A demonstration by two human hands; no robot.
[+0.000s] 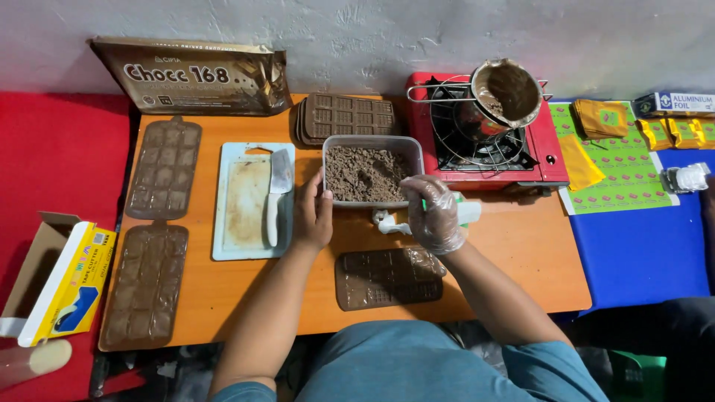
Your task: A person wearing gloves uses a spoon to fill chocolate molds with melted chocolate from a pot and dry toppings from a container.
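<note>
At six o'clock, a filled chocolate mould [387, 277] is lying on the orange table [514, 246] just below your hands. Your gloved right hand [434, 214] is curling its fingers around a white-handled tool [469, 213]. Your bare left hand [314, 216] is pressing together against the clear tub [372, 145] of chopped chocolate [363, 173]. Towards one o'clock, a pot [506, 93] is sitting on the red stove [547, 141].

Tool [439, 214] in gloved right hand [433, 216] mostly hidden; pot [506, 93] contents too blurred to tell; cardboard box [33, 275] cut off at left edge.
</note>
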